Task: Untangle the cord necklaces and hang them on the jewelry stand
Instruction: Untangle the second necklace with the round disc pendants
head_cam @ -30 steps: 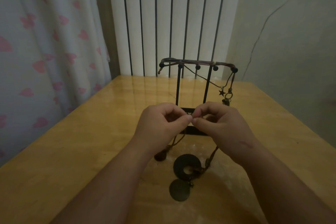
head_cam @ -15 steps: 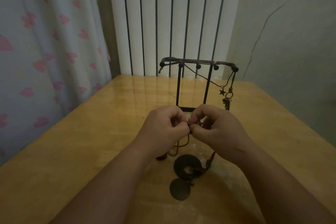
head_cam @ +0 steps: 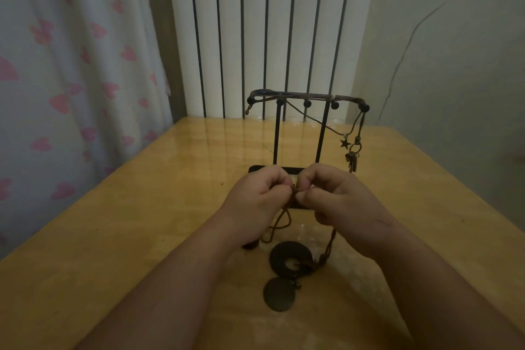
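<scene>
Since a second ago the left hand (head_cam: pixel 255 202) and right hand (head_cam: pixel 338 202) have sunk a little toward the table (head_cam: pixel 142 221) and closed up knuckle to knuckle, and a slack loop of cord (head_cam: pixel 279 221) now shows beneath them. Nearest, a solid disc (head_cam: pixel 278 295) lies flat on the table, with a ring disc (head_cam: pixel 281 253) just beyond it, the two almost touching. A thicker strand (head_cam: pixel 329 247) rises from the ring disc's right side to the underside of the right hand, and a dark bead (head_cam: pixel 250 245) sits on the table left of the ring disc, half under the left wrist. Above these the hands meet thumb to thumb, each with fingers curled in and thumb and forefinger pinching the cord at a small knot between them, held off the table. Just behind the hands is the stand (head_cam: pixel 277 133), its flat base partly hidden by the fingers, two posts upright, its top bar set with ball-tipped pegs. One necklace (head_cam: pixel 363 122) already hangs over that bar, its star (head_cam: pixel 345 143) and a bunch of small charms (head_cam: pixel 351 160) dangling at the right end. Behind the table are a radiator (head_cam: pixel 255 23), a curtain (head_cam: pixel 71 65) with pink hearts at left and a bare wall (head_cam: pixel 454 65) at right
</scene>
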The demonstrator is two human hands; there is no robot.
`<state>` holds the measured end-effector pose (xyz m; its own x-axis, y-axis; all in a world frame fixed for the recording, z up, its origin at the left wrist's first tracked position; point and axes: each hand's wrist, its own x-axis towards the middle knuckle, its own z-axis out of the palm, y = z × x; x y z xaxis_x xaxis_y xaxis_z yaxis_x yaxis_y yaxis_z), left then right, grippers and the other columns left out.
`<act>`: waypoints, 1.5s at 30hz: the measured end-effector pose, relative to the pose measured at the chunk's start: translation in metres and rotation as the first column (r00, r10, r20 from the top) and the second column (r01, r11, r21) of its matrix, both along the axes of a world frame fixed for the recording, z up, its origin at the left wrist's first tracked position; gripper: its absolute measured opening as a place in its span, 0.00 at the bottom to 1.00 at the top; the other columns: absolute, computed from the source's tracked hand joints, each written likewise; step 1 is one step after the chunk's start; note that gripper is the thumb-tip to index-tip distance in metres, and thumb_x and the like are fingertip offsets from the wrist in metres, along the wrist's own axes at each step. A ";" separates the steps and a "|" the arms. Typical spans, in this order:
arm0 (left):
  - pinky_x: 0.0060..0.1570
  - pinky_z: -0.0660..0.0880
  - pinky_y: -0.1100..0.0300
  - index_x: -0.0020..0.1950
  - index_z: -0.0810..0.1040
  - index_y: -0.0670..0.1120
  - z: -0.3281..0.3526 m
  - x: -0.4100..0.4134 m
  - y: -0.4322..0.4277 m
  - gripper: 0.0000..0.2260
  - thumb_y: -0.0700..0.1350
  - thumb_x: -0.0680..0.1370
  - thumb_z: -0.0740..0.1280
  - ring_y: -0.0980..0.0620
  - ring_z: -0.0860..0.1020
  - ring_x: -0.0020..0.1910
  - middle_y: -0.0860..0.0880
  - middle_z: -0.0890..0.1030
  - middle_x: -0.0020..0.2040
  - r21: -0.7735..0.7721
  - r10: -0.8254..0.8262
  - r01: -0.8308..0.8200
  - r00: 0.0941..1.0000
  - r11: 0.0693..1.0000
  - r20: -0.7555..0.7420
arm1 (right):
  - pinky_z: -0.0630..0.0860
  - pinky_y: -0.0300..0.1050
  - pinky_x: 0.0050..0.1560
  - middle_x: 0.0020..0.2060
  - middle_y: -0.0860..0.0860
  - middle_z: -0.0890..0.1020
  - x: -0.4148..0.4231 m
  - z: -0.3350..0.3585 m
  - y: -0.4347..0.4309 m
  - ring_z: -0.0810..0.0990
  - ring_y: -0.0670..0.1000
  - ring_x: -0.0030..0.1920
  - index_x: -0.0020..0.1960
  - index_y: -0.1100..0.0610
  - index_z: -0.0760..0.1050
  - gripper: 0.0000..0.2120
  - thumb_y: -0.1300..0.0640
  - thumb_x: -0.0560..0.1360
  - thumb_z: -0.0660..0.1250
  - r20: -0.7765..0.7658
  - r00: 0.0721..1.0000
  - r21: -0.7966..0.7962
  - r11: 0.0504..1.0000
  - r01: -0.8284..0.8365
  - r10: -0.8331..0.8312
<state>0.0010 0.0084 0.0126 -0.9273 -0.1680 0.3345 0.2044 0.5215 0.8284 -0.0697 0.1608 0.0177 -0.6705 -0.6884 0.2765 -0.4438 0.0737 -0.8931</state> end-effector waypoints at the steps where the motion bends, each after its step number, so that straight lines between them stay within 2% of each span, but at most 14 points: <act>1: 0.37 0.72 0.58 0.41 0.75 0.51 0.000 0.000 0.000 0.08 0.41 0.79 0.62 0.58 0.71 0.34 0.52 0.74 0.36 0.008 0.005 -0.005 1.000 1.000 -0.001 | 0.69 0.36 0.31 0.34 0.45 0.76 0.000 0.000 0.000 0.71 0.44 0.32 0.42 0.55 0.75 0.05 0.62 0.76 0.65 0.032 0.999 -0.005 1.000 -0.005 0.005; 4: 0.37 0.75 0.55 0.41 0.74 0.52 -0.002 -0.003 -0.001 0.08 0.42 0.79 0.63 0.52 0.73 0.35 0.49 0.76 0.37 -0.049 0.031 -0.031 0.999 0.998 -0.015 | 0.73 0.33 0.32 0.35 0.44 0.79 0.002 -0.002 -0.004 0.76 0.39 0.33 0.44 0.52 0.74 0.04 0.59 0.75 0.68 -0.122 0.984 0.044 0.990 0.135 -0.129; 7: 0.30 0.68 0.68 0.40 0.73 0.53 -0.004 -0.003 -0.006 0.09 0.43 0.79 0.63 0.60 0.70 0.31 0.53 0.74 0.35 -0.087 0.060 -0.062 0.998 0.994 -0.031 | 0.74 0.30 0.34 0.38 0.41 0.77 0.008 -0.002 -0.009 0.77 0.37 0.40 0.44 0.43 0.74 0.06 0.53 0.74 0.69 -0.349 0.901 0.052 0.955 0.291 -0.256; 11: 0.32 0.68 0.69 0.40 0.72 0.53 -0.006 -0.004 -0.007 0.09 0.43 0.79 0.63 0.61 0.70 0.33 0.54 0.73 0.36 -0.178 0.040 -0.042 0.999 0.983 -0.018 | 0.71 0.33 0.38 0.41 0.39 0.74 0.012 0.002 -0.010 0.75 0.40 0.41 0.42 0.40 0.71 0.06 0.49 0.75 0.67 -0.560 0.797 0.176 0.908 0.381 -0.226; 14: 0.34 0.69 0.69 0.40 0.72 0.54 -0.006 -0.005 -0.004 0.10 0.43 0.80 0.62 0.63 0.71 0.34 0.54 0.73 0.37 -0.228 0.026 -0.023 1.000 0.973 0.008 | 0.74 0.40 0.38 0.39 0.44 0.74 0.012 0.002 -0.011 0.74 0.45 0.38 0.42 0.45 0.70 0.05 0.49 0.76 0.64 -0.603 0.780 0.260 0.883 0.391 -0.168; 17: 0.33 0.68 0.69 0.40 0.72 0.54 -0.005 -0.005 -0.003 0.09 0.43 0.80 0.62 0.62 0.70 0.33 0.54 0.73 0.36 -0.215 0.021 -0.013 0.999 0.977 0.034 | 0.73 0.44 0.38 0.37 0.46 0.75 0.011 0.003 -0.009 0.73 0.46 0.37 0.41 0.48 0.71 0.05 0.49 0.75 0.61 -0.515 0.849 0.276 0.916 0.291 -0.114; 22: 0.35 0.67 0.65 0.40 0.72 0.53 -0.002 -0.003 -0.002 0.09 0.43 0.80 0.61 0.60 0.70 0.34 0.53 0.74 0.36 -0.135 0.010 -0.003 0.999 0.991 0.053 | 0.70 0.40 0.36 0.35 0.47 0.75 0.011 0.000 -0.009 0.71 0.44 0.34 0.41 0.50 0.72 0.06 0.50 0.73 0.59 -0.292 0.950 0.130 0.979 0.155 -0.112; 25: 0.39 0.74 0.57 0.43 0.75 0.51 -0.002 -0.001 -0.003 0.07 0.43 0.80 0.61 0.54 0.75 0.37 0.51 0.77 0.37 0.007 0.013 -0.013 0.998 1.000 0.065 | 0.71 0.35 0.34 0.35 0.47 0.76 0.012 0.001 -0.009 0.73 0.40 0.33 0.42 0.54 0.73 0.06 0.57 0.77 0.60 -0.181 0.978 0.050 0.992 0.119 -0.108; 28: 0.45 0.80 0.54 0.45 0.79 0.48 -0.002 0.000 -0.004 0.05 0.41 0.79 0.64 0.54 0.82 0.38 0.49 0.83 0.37 0.163 0.054 -0.056 0.998 0.985 0.018 | 0.72 0.30 0.32 0.34 0.45 0.78 0.012 0.003 -0.009 0.76 0.37 0.32 0.44 0.56 0.75 0.07 0.61 0.80 0.60 -0.069 0.992 -0.012 0.995 0.101 -0.102; 32: 0.45 0.82 0.54 0.45 0.80 0.45 -0.001 -0.001 -0.003 0.04 0.38 0.76 0.66 0.52 0.84 0.38 0.48 0.84 0.37 0.257 0.088 -0.077 0.996 0.963 -0.033 | 0.71 0.29 0.30 0.31 0.42 0.78 0.011 0.002 -0.010 0.76 0.36 0.30 0.45 0.55 0.76 0.08 0.60 0.80 0.61 -0.019 0.995 0.000 0.995 0.098 -0.098; 38: 0.45 0.83 0.50 0.45 0.80 0.46 -0.003 0.000 -0.002 0.04 0.38 0.74 0.69 0.49 0.84 0.40 0.46 0.83 0.39 0.276 0.120 -0.093 0.989 0.956 -0.081 | 0.70 0.28 0.29 0.27 0.37 0.78 0.010 0.001 -0.012 0.75 0.35 0.29 0.45 0.56 0.76 0.09 0.59 0.81 0.59 0.029 0.995 0.021 0.996 0.090 -0.090; 40: 0.45 0.83 0.49 0.48 0.79 0.48 -0.003 -0.001 -0.003 0.07 0.37 0.75 0.69 0.47 0.84 0.41 0.46 0.84 0.40 0.296 0.108 -0.080 0.991 0.952 -0.081 | 0.70 0.28 0.28 0.28 0.38 0.78 0.011 0.001 -0.012 0.75 0.35 0.29 0.45 0.56 0.76 0.09 0.59 0.81 0.59 0.032 0.996 0.031 0.996 0.085 -0.086; 43: 0.44 0.82 0.56 0.54 0.81 0.49 -0.004 -0.002 -0.004 0.10 0.36 0.76 0.69 0.51 0.84 0.43 0.48 0.85 0.42 0.276 0.097 -0.076 0.993 0.958 -0.065 | 0.70 0.29 0.28 0.31 0.42 0.79 0.011 0.001 -0.011 0.75 0.35 0.29 0.46 0.55 0.76 0.08 0.58 0.81 0.60 0.026 0.995 0.026 0.995 0.100 -0.101; 45: 0.45 0.82 0.55 0.51 0.83 0.49 -0.005 -0.002 -0.005 0.09 0.38 0.77 0.68 0.53 0.84 0.42 0.50 0.85 0.41 0.232 0.115 -0.101 0.992 0.968 -0.049 | 0.70 0.31 0.30 0.34 0.45 0.79 0.010 0.000 -0.012 0.75 0.36 0.30 0.46 0.54 0.77 0.07 0.57 0.80 0.61 -0.019 0.991 0.037 0.990 0.133 -0.132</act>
